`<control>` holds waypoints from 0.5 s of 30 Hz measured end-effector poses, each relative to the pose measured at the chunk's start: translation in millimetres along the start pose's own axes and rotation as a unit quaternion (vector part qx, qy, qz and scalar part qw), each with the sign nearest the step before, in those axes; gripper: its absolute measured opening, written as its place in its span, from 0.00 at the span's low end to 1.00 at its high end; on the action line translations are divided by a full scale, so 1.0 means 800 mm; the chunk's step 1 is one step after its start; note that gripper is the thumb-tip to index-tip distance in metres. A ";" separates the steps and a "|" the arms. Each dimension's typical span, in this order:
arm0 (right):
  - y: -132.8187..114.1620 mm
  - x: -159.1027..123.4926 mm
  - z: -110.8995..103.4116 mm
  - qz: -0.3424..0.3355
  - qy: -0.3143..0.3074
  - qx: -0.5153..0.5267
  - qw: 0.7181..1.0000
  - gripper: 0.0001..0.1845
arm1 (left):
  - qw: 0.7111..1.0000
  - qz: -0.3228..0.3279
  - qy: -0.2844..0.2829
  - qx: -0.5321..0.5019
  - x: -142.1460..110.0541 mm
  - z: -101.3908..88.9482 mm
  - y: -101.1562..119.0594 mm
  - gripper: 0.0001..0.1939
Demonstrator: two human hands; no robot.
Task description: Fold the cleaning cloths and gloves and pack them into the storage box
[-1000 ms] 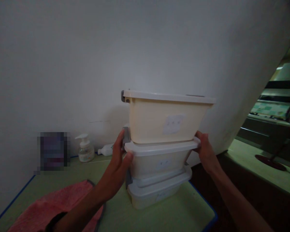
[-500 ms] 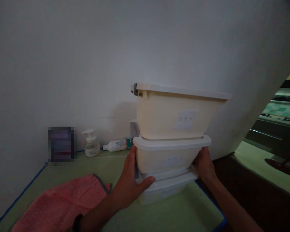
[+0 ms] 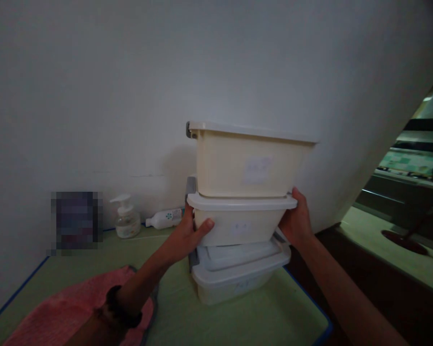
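Observation:
Three cream lidded storage boxes are stacked by the wall. The middle box [image 3: 234, 225] is between my hands, raised a little off the bottom one. My left hand [image 3: 187, 235] grips its left end, thumb on the front wall. At its right end, my right hand [image 3: 296, 221] holds it, with most fingers hidden behind the box. The larger top box [image 3: 245, 163] rides on the middle box's lid and carries a pale label. Below, the bottom box [image 3: 234, 288] stands on the green table cover, its white lid [image 3: 245, 257] showing.
A red-pink cloth [image 3: 68, 307] lies at the front left of the green cover [image 3: 173, 312]. A pump bottle [image 3: 127, 221] and a white bottle [image 3: 163, 219] lying on its side are near the wall [image 3: 130, 86]. A pixelated dark item [image 3: 77, 221] stands farther left.
My hands have lifted the middle box with the top box on it, so a gap shows above the bottom lid. The view has shifted slightly, moving the scene left.

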State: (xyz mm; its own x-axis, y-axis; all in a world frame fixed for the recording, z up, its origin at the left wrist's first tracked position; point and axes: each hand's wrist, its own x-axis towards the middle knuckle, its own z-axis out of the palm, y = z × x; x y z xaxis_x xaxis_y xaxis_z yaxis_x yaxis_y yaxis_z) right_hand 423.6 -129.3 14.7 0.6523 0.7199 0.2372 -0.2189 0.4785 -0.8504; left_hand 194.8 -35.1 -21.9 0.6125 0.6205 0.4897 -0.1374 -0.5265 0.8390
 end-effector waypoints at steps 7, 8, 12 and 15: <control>0.011 0.006 0.007 -0.019 0.009 -0.009 1.000 0.18 | 0.997 -0.067 0.023 0.025 0.014 -0.009 -0.022 0.43; 0.011 0.006 0.006 -0.024 0.011 -0.015 1.000 0.18 | 0.997 -0.074 0.021 0.020 0.015 -0.010 -0.023 0.44; -0.002 0.005 0.001 -0.029 0.003 -0.050 0.998 0.19 | 0.996 -0.072 0.039 -0.047 0.014 -0.014 -0.016 0.57; -0.022 0.008 0.003 0.002 -0.016 -0.076 0.997 0.21 | 0.991 -0.070 0.050 -0.102 0.013 -0.022 0.000 0.66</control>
State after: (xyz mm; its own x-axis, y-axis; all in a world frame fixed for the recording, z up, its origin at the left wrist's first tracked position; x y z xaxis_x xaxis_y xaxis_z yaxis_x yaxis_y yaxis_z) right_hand 429.8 -131.7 32.1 0.6270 0.7389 0.2468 -0.1073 0.3957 -0.9121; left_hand 187.2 -18.2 -13.0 0.5573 0.7397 0.3771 -0.2169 -0.3087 0.9261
